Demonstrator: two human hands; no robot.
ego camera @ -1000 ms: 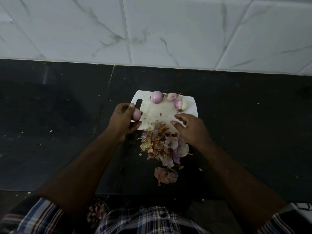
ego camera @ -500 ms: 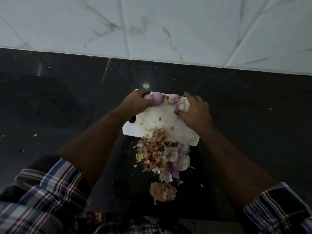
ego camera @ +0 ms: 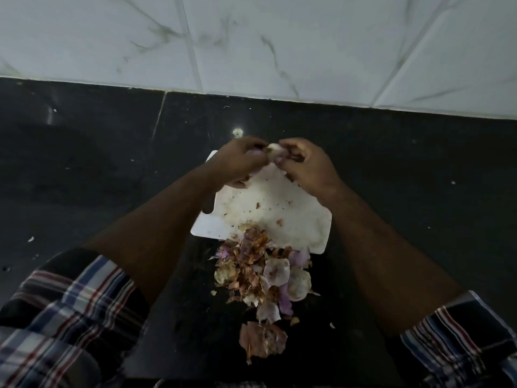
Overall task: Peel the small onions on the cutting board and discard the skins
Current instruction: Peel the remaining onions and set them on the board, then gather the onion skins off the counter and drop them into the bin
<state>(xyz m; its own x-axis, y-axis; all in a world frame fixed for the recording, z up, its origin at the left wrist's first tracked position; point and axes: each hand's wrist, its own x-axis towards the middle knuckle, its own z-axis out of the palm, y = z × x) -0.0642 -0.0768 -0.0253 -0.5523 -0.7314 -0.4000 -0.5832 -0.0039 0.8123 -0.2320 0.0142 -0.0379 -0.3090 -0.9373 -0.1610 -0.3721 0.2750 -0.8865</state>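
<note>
change: both hands have lifted from the far edge of the board and met above it; the onions that lay along that edge half a second ago are no longer on the board.
cutting board: white plastic cutting board (ego camera: 268,208) with a handle slot on its left side, lying flat and a little askew on the counter; only small flecks of skin on its surface.
skins: loose pile of onion skins (ego camera: 263,273), papery brown and pale purple, spilling from the board's near edge onto the counter; one larger brown piece lies apart, nearest the person.
onion: one small pale onion (ego camera: 275,152) shows between the two hands, over the board's far edge.
left hand: left hand (ego camera: 240,161), fingers curled, tips pinching the onion from the left; whether it hides other onions cannot be told.
right hand: right hand (ego camera: 307,166), fingers curled, thumb and fingertips on the onion's right side.
arms: bare forearms, plaid sleeves (ego camera: 70,312) rolled to the elbows.
surface: black stone counter (ego camera: 98,175), speckled with crumbs.
room: white marble-veined wall tiles (ego camera: 251,43) behind the counter.
</note>
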